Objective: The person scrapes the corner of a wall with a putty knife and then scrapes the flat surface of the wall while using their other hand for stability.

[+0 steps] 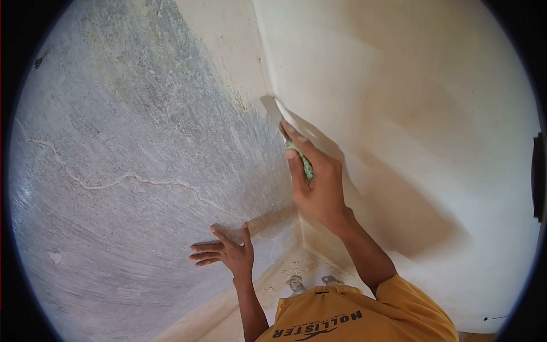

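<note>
My right hand (323, 185) is wrapped around the green patterned handle of a scraper (307, 167), with its index finger stretched along toward the blade. The blade end points up at the corner where the two walls meet; whether it touches the surface is hard to tell. Lower down on the left, my left hand (235, 251) has its fingers spread, at or against the rough grey wall (148, 137). That hand holds nothing. Pale, smoother coating covers the upper part of this wall beside the corner.
A smooth cream wall (410, 74) rises on the right, with shadows across it. One long crack (128, 175) runs over the grey wall. Crumbs of debris (305, 267) lie on the floor in the corner, near my feet (295, 283). A dark object (538, 176) sits at the right edge.
</note>
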The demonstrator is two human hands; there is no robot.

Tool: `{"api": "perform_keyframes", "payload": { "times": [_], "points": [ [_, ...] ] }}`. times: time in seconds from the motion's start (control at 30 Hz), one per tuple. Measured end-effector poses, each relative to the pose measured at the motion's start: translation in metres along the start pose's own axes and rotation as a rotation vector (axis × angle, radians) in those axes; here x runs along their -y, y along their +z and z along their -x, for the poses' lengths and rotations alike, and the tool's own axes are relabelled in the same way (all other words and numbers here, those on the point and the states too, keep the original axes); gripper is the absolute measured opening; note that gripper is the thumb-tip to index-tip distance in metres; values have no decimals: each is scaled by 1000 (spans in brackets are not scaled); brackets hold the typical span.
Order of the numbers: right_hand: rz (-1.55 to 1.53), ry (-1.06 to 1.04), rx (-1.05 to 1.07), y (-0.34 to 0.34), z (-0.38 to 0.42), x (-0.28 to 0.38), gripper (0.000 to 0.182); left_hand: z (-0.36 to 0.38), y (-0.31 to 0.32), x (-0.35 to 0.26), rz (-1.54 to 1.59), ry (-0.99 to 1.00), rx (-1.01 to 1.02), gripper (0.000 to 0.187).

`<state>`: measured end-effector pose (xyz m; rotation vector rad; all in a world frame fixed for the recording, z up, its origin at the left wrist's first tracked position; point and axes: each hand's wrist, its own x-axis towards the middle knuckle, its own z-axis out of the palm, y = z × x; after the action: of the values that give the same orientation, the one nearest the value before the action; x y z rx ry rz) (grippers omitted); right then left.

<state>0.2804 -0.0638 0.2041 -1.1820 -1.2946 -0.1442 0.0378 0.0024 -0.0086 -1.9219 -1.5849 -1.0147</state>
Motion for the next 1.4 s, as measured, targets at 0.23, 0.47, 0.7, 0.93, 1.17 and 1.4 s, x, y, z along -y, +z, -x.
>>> {"api": "perform_keyframes", "payload": {
  "times": [0.23, 0.47, 0.7, 0.93, 1.17, 1.4],
  "points": [
    [-18, 129, 54, -5, 6, 2, 41, 0, 1, 0, -6, 4, -26, 117],
    [34, -2, -2, -2, 4, -7, 42, 1, 2, 1, 34, -3, -9, 115],
    [21, 107, 32, -3, 11, 1, 42, 0, 3, 2, 6, 6, -5, 114],
    [14, 5, 15, 0, 19, -9, 41, 3, 1, 3, 3, 9, -1, 114],
    [14, 52, 36, -1, 3, -1, 47, 0, 1, 2, -17, 17, -11, 117],
    [-66, 254, 137, -3, 22, 14, 46, 0, 2, 2, -11, 29, -21, 116]
  ]
}}
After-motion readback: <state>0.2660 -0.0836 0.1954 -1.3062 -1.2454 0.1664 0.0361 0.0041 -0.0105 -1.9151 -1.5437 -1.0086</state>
